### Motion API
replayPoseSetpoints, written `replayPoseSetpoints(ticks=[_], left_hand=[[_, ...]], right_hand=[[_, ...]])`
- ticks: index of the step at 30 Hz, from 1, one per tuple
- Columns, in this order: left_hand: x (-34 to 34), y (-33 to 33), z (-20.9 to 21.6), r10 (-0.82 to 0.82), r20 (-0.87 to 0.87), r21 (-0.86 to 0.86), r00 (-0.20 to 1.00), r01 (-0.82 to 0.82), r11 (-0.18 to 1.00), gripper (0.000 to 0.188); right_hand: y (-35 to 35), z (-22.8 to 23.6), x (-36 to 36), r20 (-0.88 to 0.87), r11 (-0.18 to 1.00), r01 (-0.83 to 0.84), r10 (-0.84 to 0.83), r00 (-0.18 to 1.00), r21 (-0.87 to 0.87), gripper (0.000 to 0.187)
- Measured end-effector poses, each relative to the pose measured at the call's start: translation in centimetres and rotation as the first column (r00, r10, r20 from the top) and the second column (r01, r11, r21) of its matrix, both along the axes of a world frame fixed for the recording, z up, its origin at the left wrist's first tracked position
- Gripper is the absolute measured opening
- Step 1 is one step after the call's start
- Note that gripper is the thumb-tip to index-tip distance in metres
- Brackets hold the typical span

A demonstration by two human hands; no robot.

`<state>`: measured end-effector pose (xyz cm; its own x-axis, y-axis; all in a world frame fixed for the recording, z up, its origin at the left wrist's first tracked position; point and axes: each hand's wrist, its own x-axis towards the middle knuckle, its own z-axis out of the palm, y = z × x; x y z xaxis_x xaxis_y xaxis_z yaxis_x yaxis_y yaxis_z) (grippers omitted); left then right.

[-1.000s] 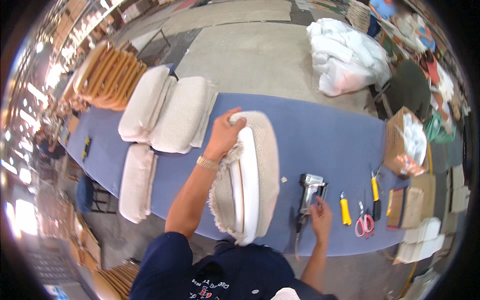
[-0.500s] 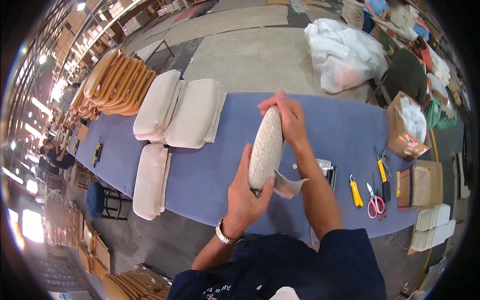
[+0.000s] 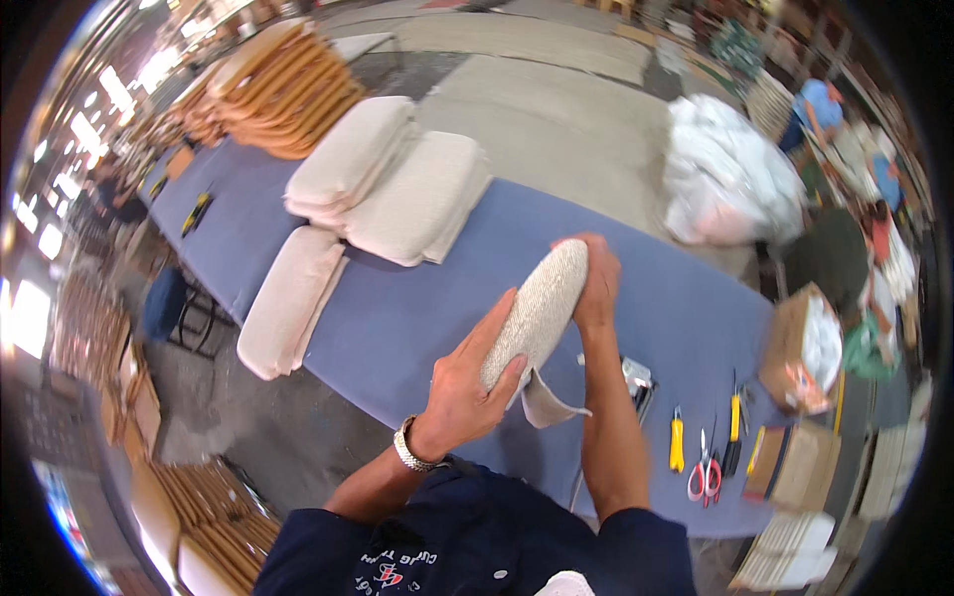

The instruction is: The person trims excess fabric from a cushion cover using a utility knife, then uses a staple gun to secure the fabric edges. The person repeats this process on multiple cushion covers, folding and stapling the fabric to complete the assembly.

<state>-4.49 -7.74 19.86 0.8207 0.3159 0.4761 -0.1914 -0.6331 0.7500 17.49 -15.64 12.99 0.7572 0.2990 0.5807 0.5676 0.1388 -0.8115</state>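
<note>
A beige fabric-covered pad [image 3: 540,310] is held up on its narrow edge above the blue table, tilted with its far end to the right. My left hand [image 3: 462,385] is closed on its near end, thumb on one side and fingers along the other. At the far end my right hand [image 3: 599,283] wraps round its right side; some of those fingers are hidden behind the pad. A loose strip of fabric [image 3: 549,405] hangs from the pad's near end. Beyond my left hand lie more beige pads, in stacks [image 3: 412,199] and in a smaller pile [image 3: 288,298].
Right of my right forearm lie a silver and black tool [image 3: 636,375], a yellow-handled cutter [image 3: 677,445], red-handled scissors [image 3: 705,481] and a yellow-black tool [image 3: 734,433]. Open cardboard box [image 3: 785,358] at right. Curved wooden pieces [image 3: 288,94] are stacked far left. Plastic-wrapped bundle [image 3: 730,169] beyond the table.
The pad has tilted further, its far end to the right. Both hands still hold it. My left hand has shifted left, and the whole view has turned.
</note>
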Motion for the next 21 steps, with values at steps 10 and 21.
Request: replayPoseSetpoints(ticks=[10,21], left_hand=[[-13.6,5.5,0.8,0.072,-0.363,-0.224,0.929,-0.162,0.961,0.071],[-28.0,4.4,-6.7,0.157,-0.512,-0.555,0.844,-0.465,0.690,0.065]], right_hand=[[2.1,-17.5,-3.7,-0.451,0.997,-0.074,0.083,0.888,0.038,0.044],[3.9,-25.7,-7.4,-0.935,0.949,-0.154,0.301,0.186,0.274,0.065]])
